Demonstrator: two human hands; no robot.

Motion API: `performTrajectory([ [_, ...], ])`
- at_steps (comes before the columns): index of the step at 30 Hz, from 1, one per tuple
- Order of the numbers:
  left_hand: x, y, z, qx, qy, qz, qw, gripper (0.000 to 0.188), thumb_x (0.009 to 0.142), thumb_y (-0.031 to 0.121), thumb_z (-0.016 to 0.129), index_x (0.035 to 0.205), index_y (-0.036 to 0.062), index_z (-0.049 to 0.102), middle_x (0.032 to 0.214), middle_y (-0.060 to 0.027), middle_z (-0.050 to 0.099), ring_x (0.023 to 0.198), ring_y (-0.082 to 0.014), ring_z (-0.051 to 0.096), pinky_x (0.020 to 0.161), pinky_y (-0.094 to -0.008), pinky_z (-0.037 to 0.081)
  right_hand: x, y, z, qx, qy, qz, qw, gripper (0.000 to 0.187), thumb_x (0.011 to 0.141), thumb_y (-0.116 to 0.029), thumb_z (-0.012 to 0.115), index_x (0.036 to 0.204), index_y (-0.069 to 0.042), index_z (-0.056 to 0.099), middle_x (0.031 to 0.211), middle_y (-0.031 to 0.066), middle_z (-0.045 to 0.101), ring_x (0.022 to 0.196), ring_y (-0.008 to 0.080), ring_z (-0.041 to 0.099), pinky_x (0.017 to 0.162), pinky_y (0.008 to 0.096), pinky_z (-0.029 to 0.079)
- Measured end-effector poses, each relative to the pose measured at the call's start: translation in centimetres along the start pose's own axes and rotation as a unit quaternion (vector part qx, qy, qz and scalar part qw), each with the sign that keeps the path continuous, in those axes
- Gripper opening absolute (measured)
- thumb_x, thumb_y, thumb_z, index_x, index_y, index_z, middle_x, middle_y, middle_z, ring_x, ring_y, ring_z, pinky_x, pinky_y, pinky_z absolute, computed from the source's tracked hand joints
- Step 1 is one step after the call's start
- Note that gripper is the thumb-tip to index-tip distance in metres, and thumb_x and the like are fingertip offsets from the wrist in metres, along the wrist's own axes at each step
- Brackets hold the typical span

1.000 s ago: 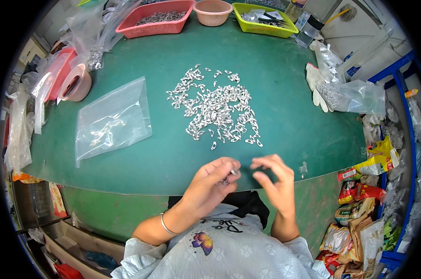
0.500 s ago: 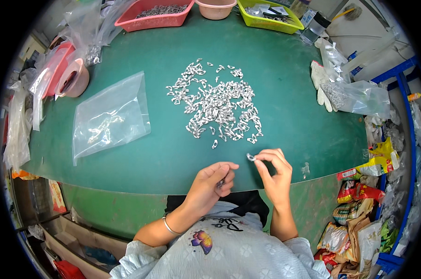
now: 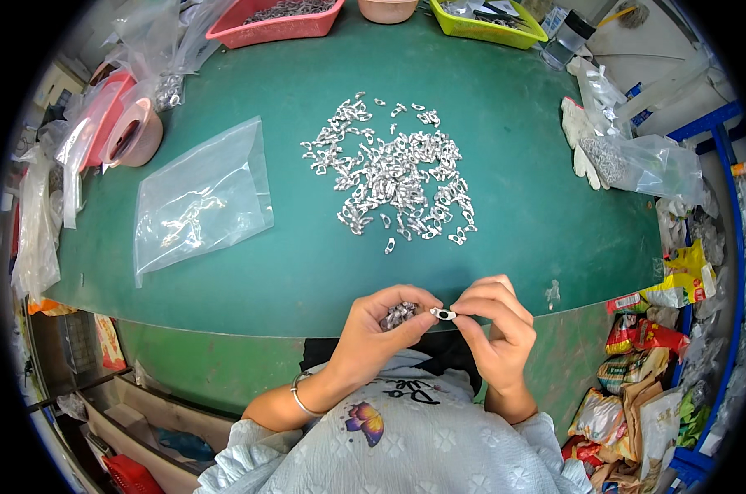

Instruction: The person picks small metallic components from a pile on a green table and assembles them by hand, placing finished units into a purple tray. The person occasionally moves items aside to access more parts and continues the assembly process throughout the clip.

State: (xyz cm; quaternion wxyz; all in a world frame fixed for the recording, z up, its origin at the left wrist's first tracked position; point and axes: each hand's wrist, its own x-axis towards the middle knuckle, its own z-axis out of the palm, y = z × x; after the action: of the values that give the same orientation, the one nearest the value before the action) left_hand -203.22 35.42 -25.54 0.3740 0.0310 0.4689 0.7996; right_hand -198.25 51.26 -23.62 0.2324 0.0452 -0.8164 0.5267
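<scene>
Between the thumb and finger of my right hand (image 3: 500, 329) is a small silver metal part with an oval hole (image 3: 444, 314), close above the table's near edge. My left hand (image 3: 381, 328) is closed round a small bunch of dark silver metal parts (image 3: 398, 315), and its thumb and fingertip touch the left end of the part in my right hand. Beyond both hands, a loose pile of similar silver parts (image 3: 397, 177) is spread on the green table (image 3: 307, 280), with single pieces lying at its edges.
A flat clear plastic bag (image 3: 208, 202) lies left of the pile. Along the far edge stand a red tray (image 3: 278, 31) of metal parts, a pink bowl (image 3: 388, 10) and a yellow-green tray (image 3: 492, 31). White gloves (image 3: 579, 136) and a filled clear bag (image 3: 636, 165) lie at the right.
My right hand has brought its metal part left and down to my left hand's fingertips. My left hand has turned, so the bunch in it shows more. The whole view has shifted slightly.
</scene>
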Motion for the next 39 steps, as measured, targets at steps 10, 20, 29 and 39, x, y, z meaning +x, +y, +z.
performTrajectory([
  [10,-0.2,0.4,0.5,0.095,-0.027,0.065,0.993,0.011,0.080,-0.001,0.060,0.091,-0.0007,0.060,0.086,-0.0029,0.057,0.077,-0.0064,0.049,0.066,-0.0203,0.039,-0.1,-0.5,-0.2,0.035,-0.006,0.002,0.999,0.016,0.065,0.007,0.066,0.081,0.002,0.062,0.079,0.0116,0.060,0.073,0.0240,0.054,0.066,0.0314,0.043],
  [20,-0.5,0.5,1.1,0.135,-0.013,0.148,0.980,0.012,0.078,-0.004,0.063,0.089,-0.0003,0.061,0.075,0.0012,0.050,0.062,-0.0020,0.042,0.052,-0.0184,0.032,-0.7,0.1,-0.3,0.090,-0.013,0.025,0.996,0.014,0.070,0.006,0.064,0.082,0.003,0.059,0.080,0.0121,0.061,0.074,0.0242,0.055,0.069,0.0326,0.043],
  [29,-0.6,0.6,1.6,0.123,-0.016,0.166,0.978,0.015,0.076,-0.005,0.064,0.090,0.0008,0.063,0.075,0.0005,0.050,0.062,-0.0027,0.041,0.052,-0.0188,0.031,-1.2,0.3,-0.2,0.155,-0.010,0.077,0.985,0.012,0.073,0.006,0.061,0.084,0.004,0.058,0.080,0.0127,0.060,0.075,0.0234,0.055,0.069,0.0323,0.043],
  [39,1.1,-0.4,-0.8,-0.310,-0.113,-0.101,0.939,0.013,0.082,0.012,0.046,0.089,0.0014,0.049,0.088,-0.0121,0.048,0.070,-0.0135,0.043,0.054,-0.0220,0.035,0.0,3.7,-0.8,0.016,0.024,0.151,0.988,0.011,0.077,0.001,0.059,0.088,0.002,0.061,0.077,0.0080,0.060,0.068,0.0160,0.055,0.063,0.0258,0.042],
])
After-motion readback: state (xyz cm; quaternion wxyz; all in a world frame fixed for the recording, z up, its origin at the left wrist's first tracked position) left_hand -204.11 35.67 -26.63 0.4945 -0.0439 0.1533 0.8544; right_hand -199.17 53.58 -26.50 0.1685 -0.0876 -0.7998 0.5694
